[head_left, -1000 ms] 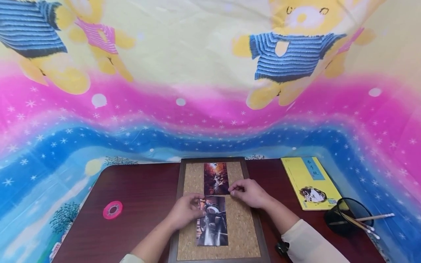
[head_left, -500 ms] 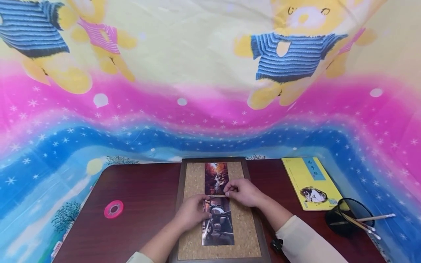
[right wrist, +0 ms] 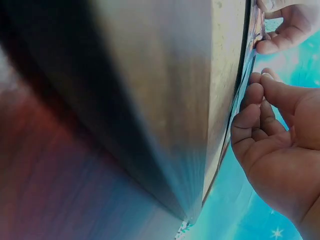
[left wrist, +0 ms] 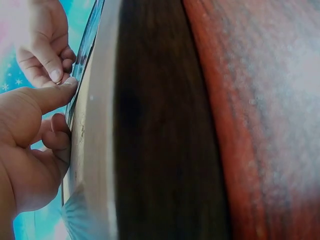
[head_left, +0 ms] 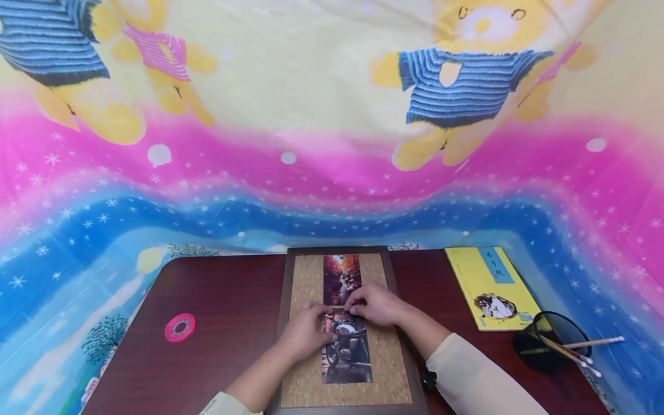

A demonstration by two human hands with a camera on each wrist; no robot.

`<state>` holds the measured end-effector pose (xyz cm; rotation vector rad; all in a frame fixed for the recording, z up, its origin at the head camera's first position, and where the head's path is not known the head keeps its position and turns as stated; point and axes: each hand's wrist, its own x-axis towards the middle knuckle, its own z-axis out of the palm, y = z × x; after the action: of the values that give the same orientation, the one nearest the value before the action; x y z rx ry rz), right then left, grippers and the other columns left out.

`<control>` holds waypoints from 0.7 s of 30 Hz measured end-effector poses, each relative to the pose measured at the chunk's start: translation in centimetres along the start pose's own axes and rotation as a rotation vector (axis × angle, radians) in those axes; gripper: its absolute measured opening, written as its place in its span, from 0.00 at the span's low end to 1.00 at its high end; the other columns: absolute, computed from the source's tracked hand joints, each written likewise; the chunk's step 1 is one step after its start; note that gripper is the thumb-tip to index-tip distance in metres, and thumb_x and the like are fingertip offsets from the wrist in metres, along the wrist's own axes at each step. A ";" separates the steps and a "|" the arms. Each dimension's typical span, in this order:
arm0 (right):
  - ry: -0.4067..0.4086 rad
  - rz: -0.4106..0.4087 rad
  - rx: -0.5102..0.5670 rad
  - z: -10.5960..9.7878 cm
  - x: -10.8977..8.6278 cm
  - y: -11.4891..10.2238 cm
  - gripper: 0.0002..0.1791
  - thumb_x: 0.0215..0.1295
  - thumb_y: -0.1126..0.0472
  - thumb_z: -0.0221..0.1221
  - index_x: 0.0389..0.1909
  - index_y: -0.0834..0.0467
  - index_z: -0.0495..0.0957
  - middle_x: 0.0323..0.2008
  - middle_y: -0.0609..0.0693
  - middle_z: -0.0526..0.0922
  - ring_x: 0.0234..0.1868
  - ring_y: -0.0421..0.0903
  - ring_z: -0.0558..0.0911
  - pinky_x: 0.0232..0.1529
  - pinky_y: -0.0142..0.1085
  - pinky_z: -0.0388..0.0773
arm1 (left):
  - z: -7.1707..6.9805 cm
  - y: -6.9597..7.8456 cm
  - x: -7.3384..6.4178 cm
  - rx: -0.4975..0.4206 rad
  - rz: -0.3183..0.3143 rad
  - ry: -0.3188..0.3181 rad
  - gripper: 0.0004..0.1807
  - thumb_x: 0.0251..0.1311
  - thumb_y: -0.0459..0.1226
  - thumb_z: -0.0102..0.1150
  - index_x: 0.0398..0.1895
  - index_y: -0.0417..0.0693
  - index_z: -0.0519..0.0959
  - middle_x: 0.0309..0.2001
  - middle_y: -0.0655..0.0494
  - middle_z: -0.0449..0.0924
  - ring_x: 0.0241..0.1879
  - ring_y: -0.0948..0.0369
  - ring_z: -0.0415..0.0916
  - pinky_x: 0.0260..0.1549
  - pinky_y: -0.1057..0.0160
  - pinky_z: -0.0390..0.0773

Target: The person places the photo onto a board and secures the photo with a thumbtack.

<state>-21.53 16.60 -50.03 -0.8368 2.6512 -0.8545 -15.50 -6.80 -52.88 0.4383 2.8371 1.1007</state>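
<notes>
A corkboard (head_left: 306, 386) with a brown frame lies on the table. A photo of a motorcycle (head_left: 353, 360) lies on its middle, below an autumn stream photo (head_left: 339, 274). My left hand (head_left: 301, 334) presses the motorcycle photo's upper left, index finger by the top corner and thumb lower on the print. At that photo's top edge, my right hand (head_left: 378, 305) pinches thumb and forefinger together. In the left wrist view, a tiny dark thing (left wrist: 59, 83) shows at those fingertips; its kind is too small to tell. Both photos appear edge-on in the wrist views.
A pink round case (head_left: 179, 327) lies on the table (head_left: 223, 294) at the left. On the right are a yellow book (head_left: 487, 288) and a black mesh cup (head_left: 550, 346) with several brushes or pencils sticking out. A patterned cloth (head_left: 311, 202) hangs behind.
The motorcycle photo has shifted right with my left hand and now lines up roughly under the stream photo. My right hand has moved left to the lower photo's top edge.
</notes>
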 end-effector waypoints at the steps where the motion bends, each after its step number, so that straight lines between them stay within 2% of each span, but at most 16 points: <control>1: -0.006 0.003 -0.001 0.1 0.1 -0.1 0.06 0.70 0.62 0.66 0.38 0.47 0.88 0.34 0.37 0.86 0.36 0.36 0.81 0.42 0.39 0.77 | 0.0 0.0 0.0 -0.006 -0.007 -0.001 0.33 0.47 0.44 0.82 0.58 0.47 0.83 0.49 0.55 0.75 0.42 0.60 0.74 0.45 0.55 0.77; 8: -0.037 0.012 -0.011 0.5 0.8 -0.5 0.07 0.68 0.65 0.65 0.35 0.48 0.85 0.28 0.37 0.82 0.29 0.35 0.77 0.35 0.36 0.76 | 0.2 -0.2 -0.2 -0.012 -0.015 0.010 0.31 0.47 0.44 0.83 0.56 0.47 0.84 0.48 0.55 0.71 0.41 0.60 0.71 0.42 0.59 0.75; 21: -0.121 0.015 -0.110 0.1 2.3 -1.3 0.08 0.67 0.64 0.67 0.32 0.47 0.88 0.33 0.38 0.85 0.36 0.37 0.80 0.43 0.39 0.78 | 0.1 -0.1 -0.1 -0.010 -0.004 0.014 0.30 0.48 0.43 0.82 0.56 0.45 0.84 0.52 0.54 0.72 0.48 0.57 0.73 0.49 0.53 0.77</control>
<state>-22.73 14.36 -49.39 -0.8646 2.6139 -0.6379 -15.40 -6.83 -53.03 0.4262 2.8425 1.1208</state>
